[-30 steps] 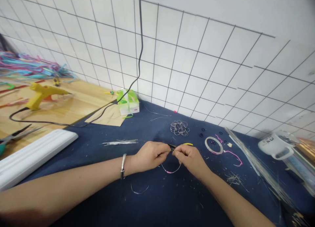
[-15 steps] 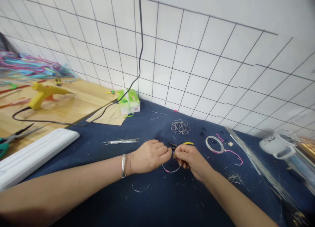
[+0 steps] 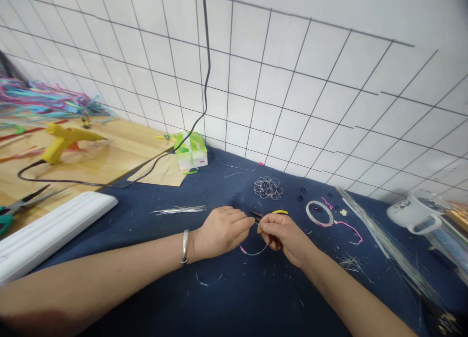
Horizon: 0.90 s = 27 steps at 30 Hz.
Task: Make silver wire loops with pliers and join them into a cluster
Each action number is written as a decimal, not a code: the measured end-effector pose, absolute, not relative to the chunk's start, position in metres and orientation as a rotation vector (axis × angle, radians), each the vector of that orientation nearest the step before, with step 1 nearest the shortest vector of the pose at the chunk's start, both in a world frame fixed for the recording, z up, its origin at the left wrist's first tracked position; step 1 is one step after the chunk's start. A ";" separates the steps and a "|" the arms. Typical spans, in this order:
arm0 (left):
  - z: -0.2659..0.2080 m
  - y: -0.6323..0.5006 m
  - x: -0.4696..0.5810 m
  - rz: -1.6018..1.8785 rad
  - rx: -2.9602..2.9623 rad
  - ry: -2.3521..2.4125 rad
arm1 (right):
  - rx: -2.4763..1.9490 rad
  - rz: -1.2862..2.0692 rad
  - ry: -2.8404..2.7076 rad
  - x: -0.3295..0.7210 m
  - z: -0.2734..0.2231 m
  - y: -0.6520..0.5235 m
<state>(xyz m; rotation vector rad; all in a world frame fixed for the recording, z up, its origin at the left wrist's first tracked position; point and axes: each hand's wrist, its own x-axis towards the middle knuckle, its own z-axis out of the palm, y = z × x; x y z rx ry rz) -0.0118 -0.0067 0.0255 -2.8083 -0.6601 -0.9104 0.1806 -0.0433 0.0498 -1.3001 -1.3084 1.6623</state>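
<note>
Yellow glue gun at left, white mug at right

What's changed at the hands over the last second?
The pink section of the wire loop has shifted left and slightly up, toward the left hand, which has flattened; whether it let go is unclear. The right hand still pinches the loop. The yellow-handled pliers stayed put.

There are two hands, one held ring and one mug.
</note>
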 end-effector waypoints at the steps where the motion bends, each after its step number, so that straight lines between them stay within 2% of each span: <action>1: 0.026 -0.007 -0.012 -0.905 -2.796 -0.655 | -1.291 1.675 -1.298 0.180 0.049 -0.043; 27: 0.023 -0.002 -0.013 -0.837 -2.703 -0.530 | -1.045 1.870 -1.046 0.174 0.037 -0.047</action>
